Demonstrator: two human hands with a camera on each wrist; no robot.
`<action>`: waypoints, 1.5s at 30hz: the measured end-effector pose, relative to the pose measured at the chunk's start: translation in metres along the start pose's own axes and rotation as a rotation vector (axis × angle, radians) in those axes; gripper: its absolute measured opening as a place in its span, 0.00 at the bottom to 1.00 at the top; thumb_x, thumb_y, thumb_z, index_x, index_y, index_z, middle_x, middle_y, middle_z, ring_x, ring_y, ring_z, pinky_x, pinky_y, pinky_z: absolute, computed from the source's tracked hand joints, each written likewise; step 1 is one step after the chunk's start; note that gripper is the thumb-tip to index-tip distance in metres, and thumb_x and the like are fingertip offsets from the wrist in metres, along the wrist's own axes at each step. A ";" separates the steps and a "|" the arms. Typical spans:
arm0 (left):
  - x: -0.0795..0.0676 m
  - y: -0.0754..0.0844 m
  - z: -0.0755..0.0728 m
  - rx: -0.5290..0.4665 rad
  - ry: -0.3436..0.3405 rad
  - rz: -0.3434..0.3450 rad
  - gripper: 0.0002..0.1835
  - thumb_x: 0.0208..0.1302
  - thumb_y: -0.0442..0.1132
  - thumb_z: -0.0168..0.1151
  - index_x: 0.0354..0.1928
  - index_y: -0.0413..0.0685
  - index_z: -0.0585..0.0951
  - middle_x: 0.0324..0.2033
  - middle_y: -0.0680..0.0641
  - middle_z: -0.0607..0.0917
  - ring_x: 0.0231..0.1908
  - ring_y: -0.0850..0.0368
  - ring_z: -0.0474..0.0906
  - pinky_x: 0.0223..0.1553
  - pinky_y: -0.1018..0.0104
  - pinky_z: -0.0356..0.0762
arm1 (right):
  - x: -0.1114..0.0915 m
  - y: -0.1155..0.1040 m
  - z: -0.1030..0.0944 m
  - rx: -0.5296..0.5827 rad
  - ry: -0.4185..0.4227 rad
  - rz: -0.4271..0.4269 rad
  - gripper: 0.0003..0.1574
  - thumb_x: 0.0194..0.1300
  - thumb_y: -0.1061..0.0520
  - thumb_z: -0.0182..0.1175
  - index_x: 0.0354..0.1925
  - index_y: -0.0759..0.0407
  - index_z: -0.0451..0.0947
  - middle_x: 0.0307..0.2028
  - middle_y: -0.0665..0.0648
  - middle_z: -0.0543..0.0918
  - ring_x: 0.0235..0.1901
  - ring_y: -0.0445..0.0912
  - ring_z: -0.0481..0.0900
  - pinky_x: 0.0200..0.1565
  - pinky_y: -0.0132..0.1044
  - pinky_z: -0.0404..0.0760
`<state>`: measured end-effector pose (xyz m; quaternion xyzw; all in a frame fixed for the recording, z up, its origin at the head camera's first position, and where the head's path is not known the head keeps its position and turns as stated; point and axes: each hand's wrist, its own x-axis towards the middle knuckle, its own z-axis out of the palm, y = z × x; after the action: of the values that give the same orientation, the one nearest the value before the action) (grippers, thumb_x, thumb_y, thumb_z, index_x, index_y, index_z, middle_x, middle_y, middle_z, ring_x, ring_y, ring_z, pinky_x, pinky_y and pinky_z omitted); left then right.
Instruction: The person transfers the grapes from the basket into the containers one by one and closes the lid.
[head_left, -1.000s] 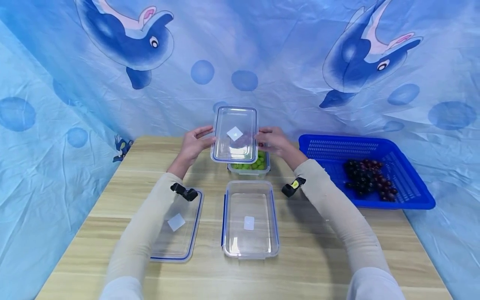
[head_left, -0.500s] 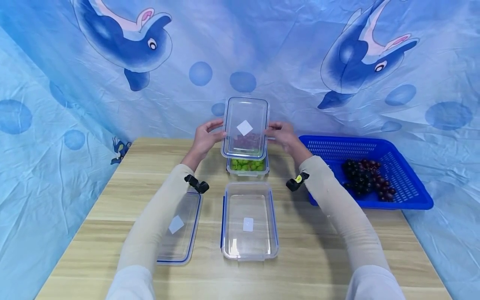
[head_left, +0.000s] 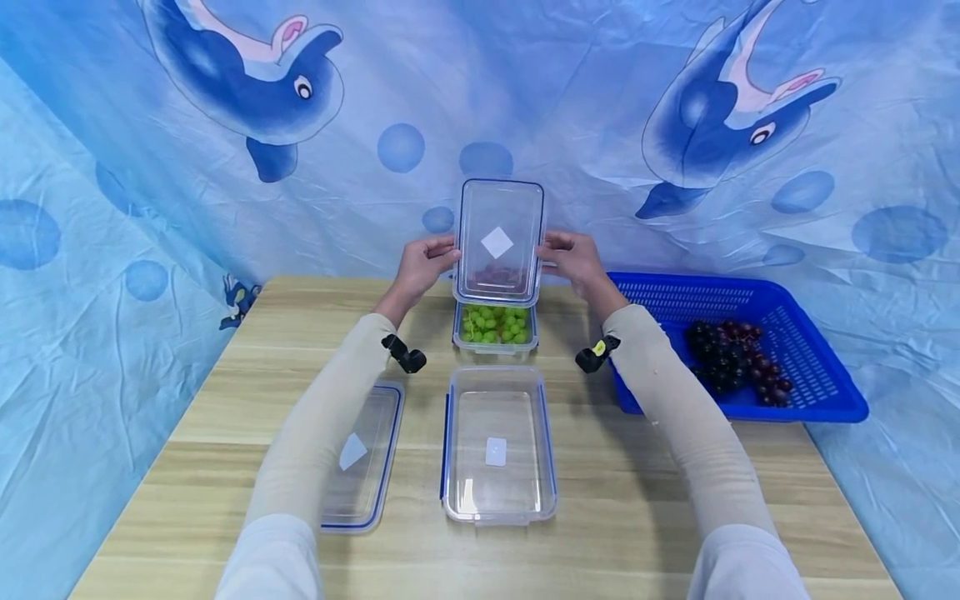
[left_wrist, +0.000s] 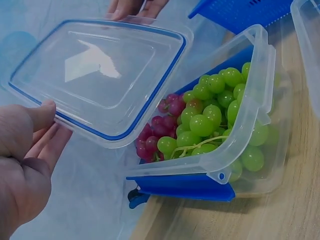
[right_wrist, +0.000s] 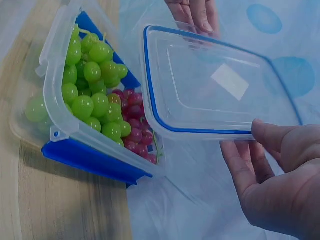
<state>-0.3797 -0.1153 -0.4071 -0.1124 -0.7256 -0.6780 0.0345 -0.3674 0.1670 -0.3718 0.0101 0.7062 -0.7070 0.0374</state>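
Observation:
Between both hands a clear plastic lid (head_left: 498, 271) with a blue seal and a white label is held up, tilted. My left hand (head_left: 422, 265) pinches its left edge, thumb on top and fingers beneath. On the opposite edge my right hand (head_left: 573, 260) pinches it the same way. Below and in front of the lid stands a clear food container (left_wrist: 250, 150) with blue side clips hanging down. Green grapes (right_wrist: 90, 95) fill its near part and red grapes (right_wrist: 135, 120) its far part. In the head view the lid overlaps the container's far part.
A second clear container (head_left: 498, 492), with nothing inside, stands nearer on the wooden table (head_left: 600, 533). Another lid (head_left: 367, 458) lies to its left, partly under the left forearm. At the right, a blue basket (head_left: 825, 367) holds dark grapes (head_left: 735, 358). A dolphin-print curtain (head_left: 570, 108) hangs behind.
Both hands have carried the lid away and to the right, over the container's far end, and tilted it more upright. More of the green grapes shows now.

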 end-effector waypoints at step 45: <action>-0.013 0.017 -0.013 -0.278 -0.187 -0.261 0.33 0.72 0.30 0.61 0.74 0.29 0.62 0.71 0.32 0.69 0.60 0.45 0.80 0.57 0.65 0.83 | -0.006 0.015 -0.003 0.123 -0.015 -0.209 0.28 0.64 0.78 0.50 0.63 0.80 0.72 0.65 0.74 0.75 0.56 0.48 0.84 0.50 0.27 0.83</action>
<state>-0.3649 -0.1289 -0.3919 -0.0836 -0.6337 -0.7568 -0.1369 -0.3607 0.1700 -0.3860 -0.0666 0.6582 -0.7492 -0.0322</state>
